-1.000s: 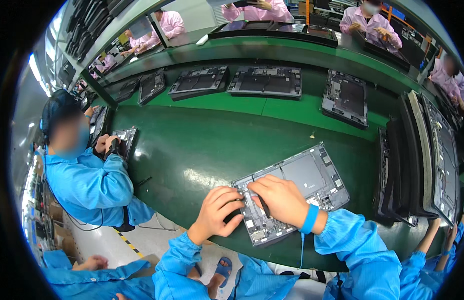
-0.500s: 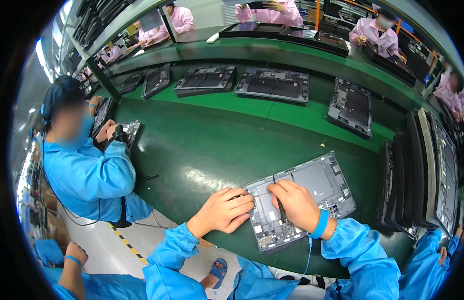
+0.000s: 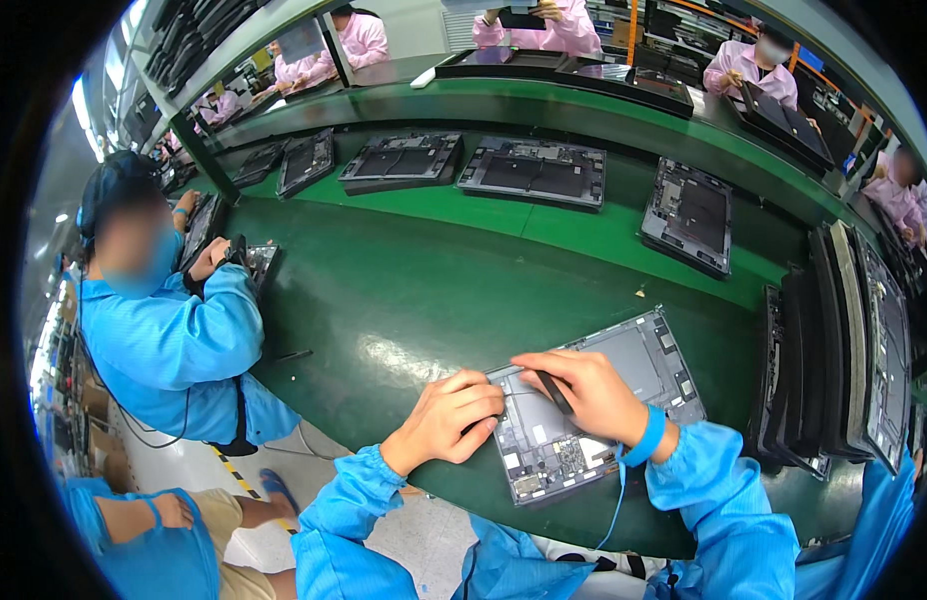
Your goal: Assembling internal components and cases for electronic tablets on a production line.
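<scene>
An opened grey tablet housing [image 3: 624,375] lies tilted on the green bench in front of me, its circuit board [image 3: 574,455] bare at the near end. My left hand [image 3: 449,418] rests against the left edge of the housing with curled fingers; a small dark bit shows between them, too hidden to name. Over the middle of the housing, my right hand [image 3: 594,392] grips black tweezers [image 3: 555,391] slanting under the palm, the index finger stretched toward the left edge. The tips of the tweezers are hard to see. A blue wrist strap [image 3: 646,436] with a cord circles my right wrist.
Several opened tablets [image 3: 534,172] line the back of the green bench [image 3: 384,280]. A stack of housings and dark trays [image 3: 834,340] stands upright at right. A co-worker in blue [image 3: 174,320] works at left. A thin black tool [image 3: 295,355] lies nearby. People in pink sit beyond the shelf.
My right hand has swung the tweezers from nearly upright to a slant, its index finger now extended left. My left hand stays at the edge. At lower left, a passing person has moved further into view.
</scene>
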Demonstrator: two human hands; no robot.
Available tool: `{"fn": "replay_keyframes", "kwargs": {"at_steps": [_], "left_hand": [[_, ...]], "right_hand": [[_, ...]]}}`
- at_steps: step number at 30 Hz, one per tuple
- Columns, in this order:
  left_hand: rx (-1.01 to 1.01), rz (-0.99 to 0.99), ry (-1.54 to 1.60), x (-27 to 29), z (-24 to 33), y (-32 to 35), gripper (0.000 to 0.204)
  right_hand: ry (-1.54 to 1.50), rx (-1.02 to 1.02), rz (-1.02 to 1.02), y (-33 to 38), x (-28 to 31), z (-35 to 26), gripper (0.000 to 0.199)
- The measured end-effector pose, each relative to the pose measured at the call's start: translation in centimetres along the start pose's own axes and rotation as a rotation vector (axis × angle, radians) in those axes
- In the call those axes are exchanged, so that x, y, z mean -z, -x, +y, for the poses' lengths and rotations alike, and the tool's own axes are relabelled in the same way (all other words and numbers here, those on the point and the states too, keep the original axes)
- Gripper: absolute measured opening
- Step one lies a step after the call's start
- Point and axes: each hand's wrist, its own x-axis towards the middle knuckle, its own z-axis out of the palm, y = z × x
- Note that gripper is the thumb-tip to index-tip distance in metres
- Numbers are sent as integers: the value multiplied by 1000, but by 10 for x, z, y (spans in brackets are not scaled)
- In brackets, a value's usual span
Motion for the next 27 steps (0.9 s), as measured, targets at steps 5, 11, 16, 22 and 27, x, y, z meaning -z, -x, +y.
{"fn": "replay_keyframes", "kwargs": {"at_steps": [5,11,16,22,27], "left_hand": [[-40,47,-17,-5,-3,0,18],[-40,49,-61,-4,0,-1,18],[-34,29,-35,-4,-3,-5,17],[-34,55,-24,-4,-1,-4,18],[-14,59,3,-6,-2,-1,17]], "right_hand": [[-202,10,-143,-21,-1,27,20],[-360,-125,-192,-16,-5,34,21],[-290,-36,-200,-15,-7,30,18],[-70,96,-156,-17,-7,30,16],[41,114,-158,-19,-6,33,16]]}}
